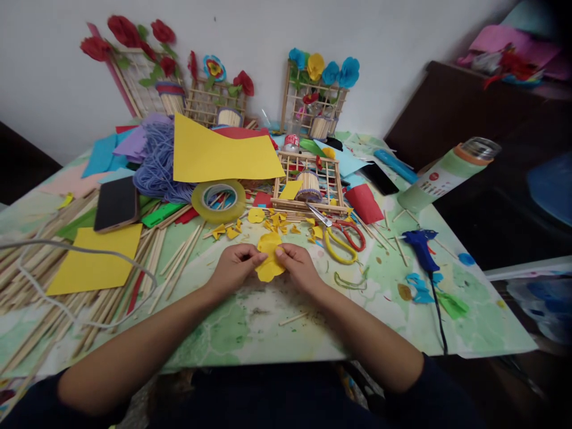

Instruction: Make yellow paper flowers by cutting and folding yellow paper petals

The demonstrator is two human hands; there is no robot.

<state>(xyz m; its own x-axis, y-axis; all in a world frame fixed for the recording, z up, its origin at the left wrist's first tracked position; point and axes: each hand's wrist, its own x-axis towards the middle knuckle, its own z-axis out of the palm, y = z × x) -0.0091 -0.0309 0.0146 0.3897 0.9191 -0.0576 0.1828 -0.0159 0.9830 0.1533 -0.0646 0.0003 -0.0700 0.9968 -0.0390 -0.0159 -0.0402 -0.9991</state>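
A yellow paper flower [270,257] with rounded petals is held upright over the near part of the table. My left hand [236,265] pinches its left edge between thumb and fingers. On the opposite edge, my right hand [298,266] grips it the same way. Just beyond lie yellow paper scraps [277,223] and another small yellow paper flower shape [256,215]. Scissors [339,238] with red and yellow handles rest partly open, close to my right hand. A roll of tape [218,201] lies past my left hand.
Wooden sticks [111,298], a phone [117,202] and a white cable [89,323] cover the left side. A blue glue gun [420,249] and a green bottle [440,179] are at right. Yellow paper [223,155], purple yarn [156,158] and a stick lattice [330,176] lie farther back.
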